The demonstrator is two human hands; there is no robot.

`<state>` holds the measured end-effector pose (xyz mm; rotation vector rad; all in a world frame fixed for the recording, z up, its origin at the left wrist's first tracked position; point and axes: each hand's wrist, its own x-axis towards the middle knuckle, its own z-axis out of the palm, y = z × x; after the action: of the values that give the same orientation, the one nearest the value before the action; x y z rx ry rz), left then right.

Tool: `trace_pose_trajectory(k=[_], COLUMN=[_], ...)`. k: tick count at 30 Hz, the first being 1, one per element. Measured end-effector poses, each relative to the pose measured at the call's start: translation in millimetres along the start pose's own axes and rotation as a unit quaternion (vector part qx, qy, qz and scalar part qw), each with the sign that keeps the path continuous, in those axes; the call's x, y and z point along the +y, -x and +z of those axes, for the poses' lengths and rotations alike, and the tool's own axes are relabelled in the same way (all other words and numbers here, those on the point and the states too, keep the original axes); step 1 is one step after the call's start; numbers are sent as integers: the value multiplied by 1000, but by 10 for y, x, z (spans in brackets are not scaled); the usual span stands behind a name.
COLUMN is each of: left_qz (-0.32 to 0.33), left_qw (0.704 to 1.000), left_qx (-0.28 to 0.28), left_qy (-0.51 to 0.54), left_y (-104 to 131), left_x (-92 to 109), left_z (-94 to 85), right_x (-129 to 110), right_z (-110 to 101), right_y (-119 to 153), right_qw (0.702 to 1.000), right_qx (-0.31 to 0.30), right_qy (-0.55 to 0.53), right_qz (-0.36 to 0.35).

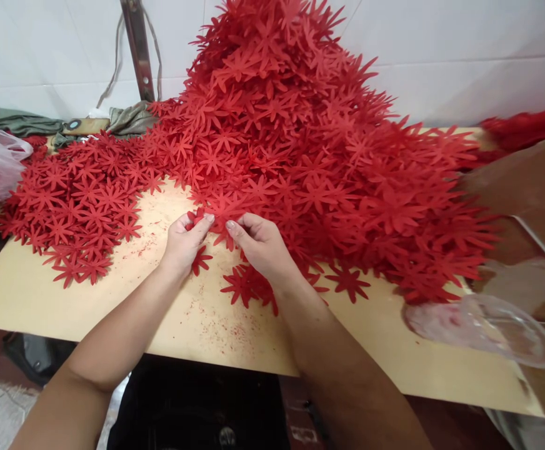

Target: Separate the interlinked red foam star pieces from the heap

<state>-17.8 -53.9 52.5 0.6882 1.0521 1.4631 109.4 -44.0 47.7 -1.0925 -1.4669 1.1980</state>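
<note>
Between my two hands a red flower-shaped cutout point(220, 215) with long narrow petals is stretched out. My left hand point(185, 239) pinches one side of it between thumb and fingers. Its other side is pinched by my right hand point(259, 240), thumb uppermost. Whether it is one layer or several stuck together I cannot tell. Behind the hands rises a tall heap of the same red cutouts point(277, 125). A few loose cutouts point(242, 284) lie under and beside my right forearm, and one small cutout point(200, 260) is just below my left hand.
A lower pile of red cutouts point(85, 200) covers the table's left side. Red crumbs dot the tan tabletop point(197, 325). At the right stand a clear plastic container point(511, 331) and a cardboard box point(525, 181). A plastic bag point(0, 156) hangs over the left edge.
</note>
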Motion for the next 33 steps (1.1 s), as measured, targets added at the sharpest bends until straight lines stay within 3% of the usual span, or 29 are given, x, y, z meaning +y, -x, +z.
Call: trace_pose_trajectory(k=[8, 11, 14, 17, 19, 20, 22, 24, 27, 30, 33], left_qz=[8, 20, 39, 35, 23, 19, 10, -14, -48, -38, -37], left_qw=[999, 998, 997, 998, 999, 999, 999, 999, 997, 995, 994], left_qx=[29, 51, 71, 53, 31, 20, 4, -12, -42, -88, -100], left_qy=[-22, -10, 1, -14, -24, -28, -33, -44, -51, -24, -8], left_y=[-38, -106, -169, -153, -100, -69, -10, 29, 42, 19, -11], left_x=[0, 16, 46, 65, 57, 45, 10, -35, -91, -110, -101], left_z=[-10, -72, -145, -146, -103, -78, -35, -14, -20, -35, -41], right_x=[5, 62, 166, 240, 233, 213, 160, 114, 82, 78, 101], right_z=[15, -88, -309, -505, -524, -489, -352, -181, -14, -24, -143], right_y=[10, -29, -110, -171, -167, -152, -112, -78, -64, -72, -101], right_qw=[998, 994, 980, 933, 905, 906, 942, 984, 996, 992, 993], right_qx=[26, 56, 161, 288, 313, 302, 225, 108, -14, 5, 55], right_qy=[39, 67, 82, 165, 228, 236, 176, 58, -77, -123, -108], right_qz=[-49, -61, -78, -137, -173, -182, -176, -130, -31, 5, -15])
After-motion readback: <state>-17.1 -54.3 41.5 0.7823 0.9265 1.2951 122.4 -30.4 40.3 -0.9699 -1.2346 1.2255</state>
